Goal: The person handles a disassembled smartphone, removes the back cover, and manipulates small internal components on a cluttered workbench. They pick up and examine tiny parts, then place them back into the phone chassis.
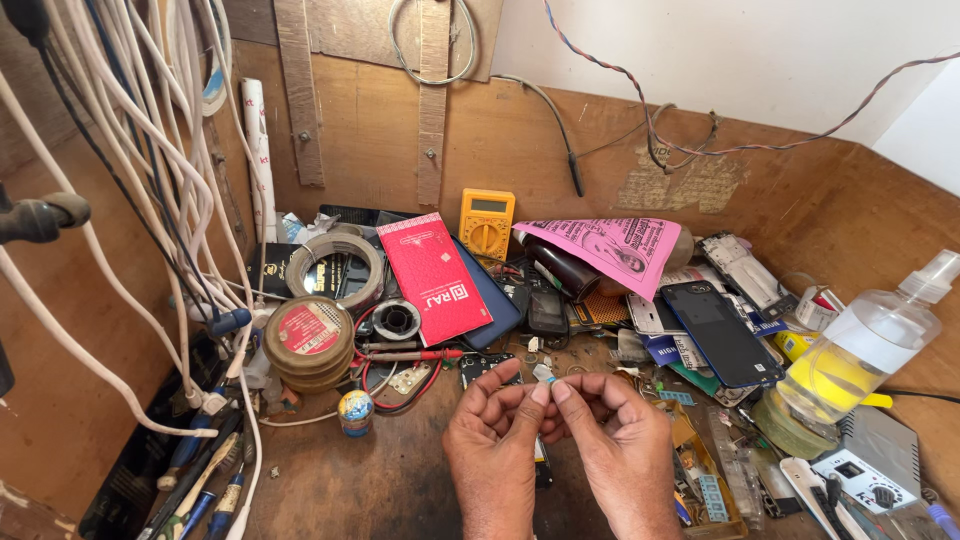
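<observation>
My left hand point(492, 440) and my right hand point(620, 440) meet at the fingertips low in the middle of the view. Pinched between the thumbs and forefingers of both is a tiny whitish part point(543, 374) with a bit of blue on it. Beneath the hands lies a dark phone point(541, 464), mostly hidden by them. Just beyond the fingertips sits a small black circuit board point(484, 366) on the wooden bench point(380, 480).
Around the hands: a yellow multimeter point(486, 222), red box point(434, 276), tape rolls point(308, 340), pink leaflet point(606, 246), a dark phone point(722, 334), and a spray bottle with yellow liquid point(862, 352) at right. White cables point(150, 200) hang at left. Screwdrivers point(205, 480) lie at bottom left.
</observation>
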